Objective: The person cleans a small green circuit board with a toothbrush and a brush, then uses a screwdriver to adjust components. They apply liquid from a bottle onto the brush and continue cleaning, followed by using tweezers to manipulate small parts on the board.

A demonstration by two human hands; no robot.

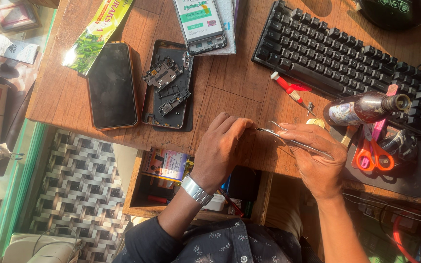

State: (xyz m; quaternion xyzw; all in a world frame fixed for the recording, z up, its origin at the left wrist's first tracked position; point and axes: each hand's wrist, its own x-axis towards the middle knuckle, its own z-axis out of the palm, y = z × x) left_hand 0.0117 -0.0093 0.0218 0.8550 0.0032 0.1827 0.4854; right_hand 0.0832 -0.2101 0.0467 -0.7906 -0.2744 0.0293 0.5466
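Note:
My right hand [317, 153] grips metal tweezers [293, 142] whose tip points left toward my left hand [222, 146]. My left hand's fingers are pinched together right at the tweezer tip, over the front edge of the wooden desk [230, 87]; whatever small part sits between them is too tiny to make out. A silver watch [196, 190] is on my left wrist. Beyond my left hand lie an opened phone back shell with loose black inner parts [166, 85] and a dark phone in an orange case [111, 85].
A black keyboard [347, 63] fills the upper right. A red-handled screwdriver [288, 88], a brown bottle lying on its side [364, 108] and orange-handled scissors [375, 157] sit to the right. Another opened phone [200, 24] lies at the far edge. An open drawer [171, 180] is below the desk.

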